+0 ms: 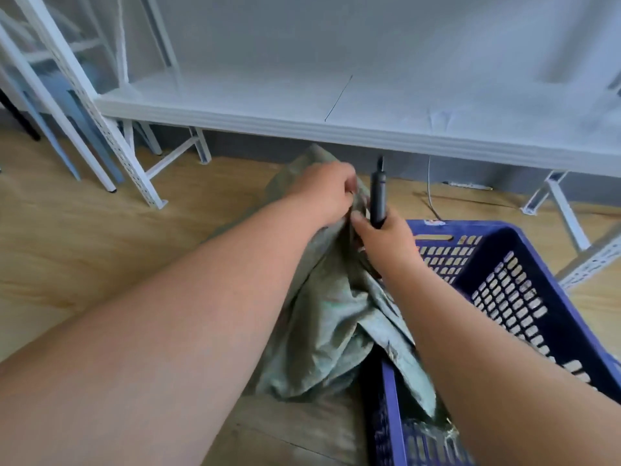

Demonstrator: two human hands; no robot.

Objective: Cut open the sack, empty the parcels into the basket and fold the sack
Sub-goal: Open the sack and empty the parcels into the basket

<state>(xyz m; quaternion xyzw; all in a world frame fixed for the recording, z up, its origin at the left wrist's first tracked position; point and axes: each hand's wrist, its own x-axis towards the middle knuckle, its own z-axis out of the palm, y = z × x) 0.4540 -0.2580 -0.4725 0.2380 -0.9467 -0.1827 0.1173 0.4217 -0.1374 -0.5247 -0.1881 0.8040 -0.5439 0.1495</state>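
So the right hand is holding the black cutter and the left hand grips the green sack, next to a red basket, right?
Not quite: the basket is blue, not red, as the head view shows. The right hand does hold the black cutter, and the left hand grips the green sack.

The basket (pixel 524 284) ran off the right and bottom edges. The sack (pixel 332 317) and right arm hid its inside, so no parcels could be made out. The cutter's (pixel 378 196) tip was too blurred to read.
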